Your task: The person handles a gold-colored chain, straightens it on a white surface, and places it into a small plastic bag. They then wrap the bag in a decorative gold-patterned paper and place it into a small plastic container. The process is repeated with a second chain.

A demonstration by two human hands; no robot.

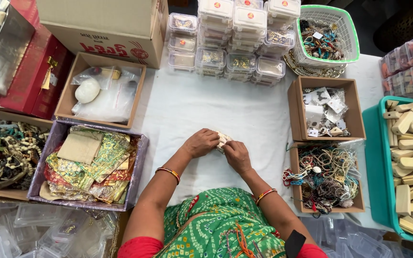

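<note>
Fingers of both hands, left hand (201,142) and right hand (237,155), pinch one small pale card (223,139) at mid-cloth (244,112). Left lie one purple box (41,157) of fabric and one brown box (68,95) of bags. Right sit two brown boxes (295,102) and one green tray (376,157) of blocks. Far off, one basket (352,33).

Our hands (201,143) (237,156) meet at the middle of the table (244,110), a small card (222,140) between them. Left of us a box of folded cloths (89,165), behind it a box of plastic bags (102,91). Stacked clear cases (235,40) stand ahead; a basket (328,33) to their right; right of us, two boxes, cards (325,109) behind threads (326,177)
</note>
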